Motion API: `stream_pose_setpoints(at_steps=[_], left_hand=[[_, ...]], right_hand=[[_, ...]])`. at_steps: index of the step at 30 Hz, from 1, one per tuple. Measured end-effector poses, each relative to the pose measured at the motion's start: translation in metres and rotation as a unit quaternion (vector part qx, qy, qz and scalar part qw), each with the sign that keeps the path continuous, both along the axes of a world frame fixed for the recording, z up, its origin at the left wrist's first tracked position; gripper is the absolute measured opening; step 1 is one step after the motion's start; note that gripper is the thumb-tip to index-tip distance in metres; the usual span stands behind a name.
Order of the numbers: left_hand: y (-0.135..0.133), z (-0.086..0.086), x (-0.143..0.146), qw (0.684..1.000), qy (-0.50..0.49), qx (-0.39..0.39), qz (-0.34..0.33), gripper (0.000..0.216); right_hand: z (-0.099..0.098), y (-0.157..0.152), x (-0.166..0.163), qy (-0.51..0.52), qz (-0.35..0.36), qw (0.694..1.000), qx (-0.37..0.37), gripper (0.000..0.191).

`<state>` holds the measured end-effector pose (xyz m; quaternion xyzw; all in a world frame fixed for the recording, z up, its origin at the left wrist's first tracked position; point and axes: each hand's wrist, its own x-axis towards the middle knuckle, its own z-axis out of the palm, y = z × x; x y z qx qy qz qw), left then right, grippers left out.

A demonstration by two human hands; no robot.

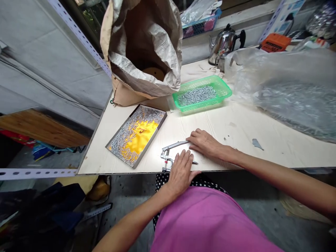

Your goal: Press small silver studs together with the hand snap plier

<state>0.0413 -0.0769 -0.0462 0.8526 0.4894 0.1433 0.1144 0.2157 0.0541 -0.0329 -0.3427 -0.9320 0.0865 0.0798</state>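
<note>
A small metal hand lever press (168,153) with a spring and a red bit lies at the front edge of the table. My left hand (181,171) rests over its lower part, fingers stretched out and thumb apart, hiding some of it. At the end of the press's long lever is my right hand (203,141), its fingers curled at the tip. To the left sits a shallow tray (155,134) with many small silver metal pins (120,143) over its yellow bottom. A green plastic basket (224,91) behind holds more of these pins.
A large open paper sack (126,94) stands at the back left, with a metal kettle (224,43) further right. A big clear plastic bag (288,80) covers the right side. An orange box (275,42) is behind it. A grey scrap (257,144) lies on the table.
</note>
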Motion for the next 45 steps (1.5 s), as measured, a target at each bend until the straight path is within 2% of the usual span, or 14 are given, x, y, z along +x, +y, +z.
stream_pose_setpoints(at_steps=[5, 8, 11, 15, 18, 22, 25, 28, 32, 35, 37, 39, 43, 45], left_hand=[[-0.002, -0.002, 0.0, 1.0, -0.024, -0.017, -0.007, 0.052], [0.0, 0.0, 0.0, 0.999, -0.037, -0.019, -0.005, 0.056], [0.0, -0.002, 0.0, 0.998, -0.048, -0.036, -0.004, 0.063], [-0.006, -0.01, 0.0, 0.995, -0.043, -0.084, 0.027, 0.064], [-0.01, -0.013, -0.001, 0.992, -0.041, -0.111, 0.04, 0.066], [-0.014, -0.01, 0.0, 0.992, -0.048, -0.111, 0.042, 0.066], [-0.009, 0.003, -0.008, 0.997, -0.067, -0.038, -0.001, 0.044], [0.014, 0.028, -0.041, 0.996, -0.07, 0.06, 0.012, 0.024], [0.062, 0.057, -0.118, 0.968, 0.039, 0.113, 0.219, 0.023], [0.089, 0.061, -0.171, 0.935, 0.134, 0.088, 0.316, 0.022], [0.098, 0.057, -0.193, 0.927, 0.179, 0.051, 0.325, 0.023], [0.102, 0.051, -0.206, 0.931, 0.207, 0.016, 0.302, 0.024], [0.105, 0.044, -0.214, 0.946, 0.223, -0.026, 0.235, 0.024], [0.107, 0.044, -0.218, 0.947, 0.214, -0.045, 0.235, 0.025]], right_hand=[[0.005, 0.029, -0.018, -0.005, -0.034, 0.999, 0.024, 0.016], [0.017, 0.03, -0.036, -0.015, -0.025, 0.999, 0.026, 0.012], [0.03, 0.009, -0.065, -0.008, 0.099, 0.995, 0.023, 0.013], [0.031, -0.021, -0.103, -0.032, 0.27, 0.962, 0.029, 0.008], [0.022, -0.03, -0.12, -0.03, 0.313, 0.948, 0.057, 0.011], [0.013, -0.03, -0.136, 0.012, 0.318, 0.944, 0.082, 0.013], [0.028, -0.017, -0.137, 0.094, 0.256, 0.959, 0.08, 0.014], [0.065, 0.016, -0.115, 0.189, 0.136, 0.968, 0.091, 0.019], [0.115, 0.087, -0.06, 0.213, -0.02, 0.963, 0.164, 0.021], [0.128, 0.127, -0.026, 0.179, -0.133, 0.944, 0.243, 0.024], [0.123, 0.132, -0.016, 0.17, -0.152, 0.942, 0.247, 0.03], [0.108, 0.119, -0.015, 0.169, -0.124, 0.955, 0.211, 0.034], [0.066, 0.06, -0.026, 0.183, -0.006, 0.98, 0.074, 0.029], [0.047, 0.028, -0.029, 0.187, 0.017, 0.982, 0.018, 0.027]])
